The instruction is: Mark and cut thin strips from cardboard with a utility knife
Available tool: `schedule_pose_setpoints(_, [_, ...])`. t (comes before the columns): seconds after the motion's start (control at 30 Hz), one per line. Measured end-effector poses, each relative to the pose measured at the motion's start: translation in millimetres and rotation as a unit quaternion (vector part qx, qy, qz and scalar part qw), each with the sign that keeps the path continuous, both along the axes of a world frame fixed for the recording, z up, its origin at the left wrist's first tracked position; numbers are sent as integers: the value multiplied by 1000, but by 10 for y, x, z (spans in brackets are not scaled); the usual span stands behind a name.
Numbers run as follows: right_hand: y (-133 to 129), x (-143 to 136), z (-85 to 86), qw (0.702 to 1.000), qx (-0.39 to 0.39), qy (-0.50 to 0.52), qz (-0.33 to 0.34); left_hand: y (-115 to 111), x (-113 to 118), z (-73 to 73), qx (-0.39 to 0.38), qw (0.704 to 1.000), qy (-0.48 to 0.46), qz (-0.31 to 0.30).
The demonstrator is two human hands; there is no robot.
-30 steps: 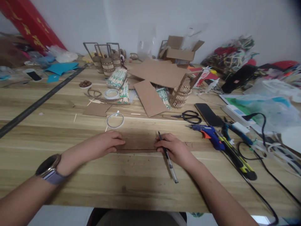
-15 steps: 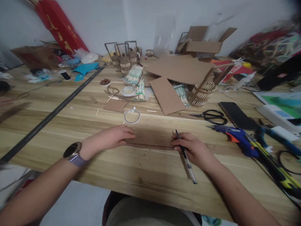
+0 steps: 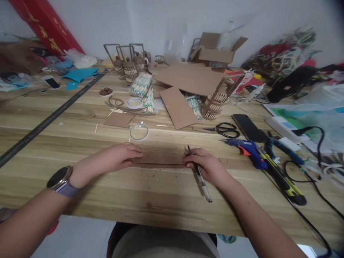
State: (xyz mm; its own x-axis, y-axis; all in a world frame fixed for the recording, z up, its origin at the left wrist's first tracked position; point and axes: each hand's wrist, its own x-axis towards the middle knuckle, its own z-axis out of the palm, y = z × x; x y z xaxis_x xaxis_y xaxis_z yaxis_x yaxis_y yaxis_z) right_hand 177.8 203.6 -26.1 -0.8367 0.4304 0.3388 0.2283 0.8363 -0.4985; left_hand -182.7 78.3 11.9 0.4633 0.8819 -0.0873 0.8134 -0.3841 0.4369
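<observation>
A brown cardboard strip (image 3: 161,158) lies on the wooden table between my hands. My left hand (image 3: 120,156), with a watch on its wrist, has closed fingers at the strip's left end; its fingertips are partly hidden. At the other end, my right hand (image 3: 208,165) holds a pen (image 3: 200,177) slanting between thumb and fingers, while its fingertips touch the strip. The pen's dark tip points up and away from me. Just beyond my left hand lies a thin roll of tape (image 3: 139,139).
Scissors (image 3: 227,130), a phone (image 3: 249,128), a blue glue gun (image 3: 245,147) and a yellow-black cutter (image 3: 285,182) lie on the right. Farther back are cardboard sheets (image 3: 188,77), a stick-built bucket (image 3: 216,104) and packed sticks (image 3: 141,85). A long dark bar (image 3: 53,114) crosses the left.
My view has turned to the right, so the table items appear farther left. Both hands stay at the ends of the strip, and the pen is still in my right hand.
</observation>
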Motion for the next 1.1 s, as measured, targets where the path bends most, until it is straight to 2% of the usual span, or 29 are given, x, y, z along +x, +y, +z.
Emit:
schedule_pose_setpoints(0.53, [-23,-2,16,1000,14,-21,-8,-12,8,-5,7,1000,20,-1])
schedule_pose_setpoints(0.87, [-15,-9,-5,1000,24,-2,2,0,88,90,-6,999,42,7])
schedule_pose_setpoints(1.1, [-36,-14,13,1000,25,-14,-7,-6,27,7,3,1000,27,4])
